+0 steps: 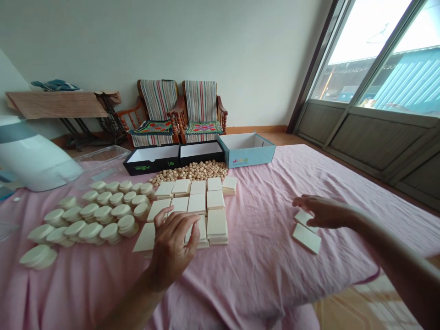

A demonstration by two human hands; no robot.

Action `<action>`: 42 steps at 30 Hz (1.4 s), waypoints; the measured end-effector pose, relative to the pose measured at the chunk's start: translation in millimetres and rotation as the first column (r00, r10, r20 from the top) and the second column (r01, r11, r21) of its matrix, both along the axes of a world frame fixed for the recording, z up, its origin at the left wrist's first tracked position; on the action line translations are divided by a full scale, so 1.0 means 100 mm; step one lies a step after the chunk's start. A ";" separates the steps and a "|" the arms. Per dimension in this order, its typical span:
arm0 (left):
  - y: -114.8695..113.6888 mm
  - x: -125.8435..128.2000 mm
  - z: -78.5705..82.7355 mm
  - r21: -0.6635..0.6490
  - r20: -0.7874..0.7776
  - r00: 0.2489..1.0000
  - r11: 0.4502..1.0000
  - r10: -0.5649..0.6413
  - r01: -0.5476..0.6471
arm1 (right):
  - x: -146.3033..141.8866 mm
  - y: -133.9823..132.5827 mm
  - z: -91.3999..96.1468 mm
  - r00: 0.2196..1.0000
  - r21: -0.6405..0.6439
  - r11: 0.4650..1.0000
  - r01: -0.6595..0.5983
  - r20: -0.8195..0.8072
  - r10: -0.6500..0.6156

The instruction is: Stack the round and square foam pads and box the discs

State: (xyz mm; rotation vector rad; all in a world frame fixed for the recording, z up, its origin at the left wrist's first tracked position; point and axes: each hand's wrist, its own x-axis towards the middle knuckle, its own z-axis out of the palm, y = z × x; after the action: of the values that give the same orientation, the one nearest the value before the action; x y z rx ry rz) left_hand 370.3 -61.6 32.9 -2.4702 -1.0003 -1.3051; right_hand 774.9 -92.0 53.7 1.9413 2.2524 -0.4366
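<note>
My left hand (176,238) hovers over the near stacks of pale square wooden tiles, its fingers loosely curved and apart. Partly behind it lie a tile (144,238) and a tile stack (217,224). Off to the right, my right hand (319,211) reaches over two pale tiles, fingers spread, with nothing visibly gripped. Its thumb is close to the far tile (302,217), which it partly covers; whether it touches cannot be made out. The near tile (307,238) lies flat beside that one. Rows of round wooden discs (103,213) stand in stacks on the left.
A heap of small wooden pieces (195,171) lies behind the tiles. Beyond it stand two black boxes (151,160) and a light blue box (250,153). A white jug (37,158) and clear plastic trays (103,160) are at left on the pink cloth (261,256).
</note>
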 end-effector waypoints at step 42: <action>-0.05 -0.04 0.04 -0.055 0.064 0.998 0.998 0.001 0.003 | -1.57 1.48 -0.12 0.979 0.216 0.970 -0.108 -0.147 0.142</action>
State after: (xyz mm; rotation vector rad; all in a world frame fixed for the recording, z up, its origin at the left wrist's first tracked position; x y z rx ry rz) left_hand 365.9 -66.9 36.5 -2.4839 -1.0635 -1.3829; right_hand 617.8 56.3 41.9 1.9018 2.6017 -0.3695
